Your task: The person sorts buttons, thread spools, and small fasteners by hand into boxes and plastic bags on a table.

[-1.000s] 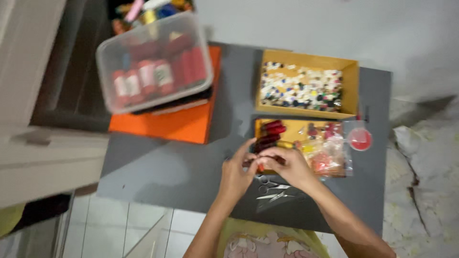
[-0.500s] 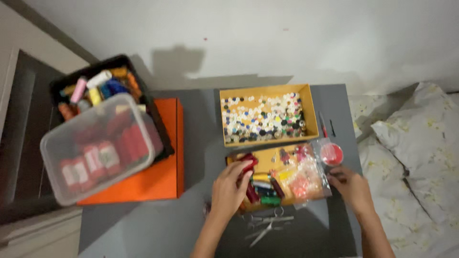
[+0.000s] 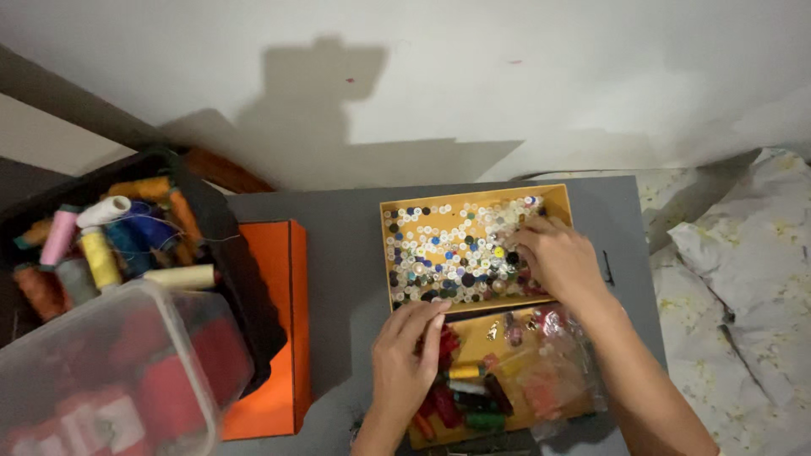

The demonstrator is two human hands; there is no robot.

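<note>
A yellow box of mixed buttons (image 3: 397, 209) sits on the grey table (image 3: 338, 253). My right hand (image 3: 557, 257) reaches into its right side, fingers curled down among the buttons; whether it grips any I cannot tell. In front of it lies a second yellow box (image 3: 498, 418) with thread spools and clear bags of small parts. My left hand (image 3: 405, 359) rests flat on that box's left end, fingers touching the front wall of the button box, holding nothing.
An orange box (image 3: 274, 338) lies at the left of the table. A black crate of thread spools (image 3: 127, 228) and a clear plastic tub with red spools (image 3: 110, 380) stand on it. Crumpled pale fabric (image 3: 743, 279) lies to the right, a white wall behind.
The view tilted up and left. My right hand left the table beside the red-lidded pot and went up into the button box. My left hand released the red spool and lies flat.
</note>
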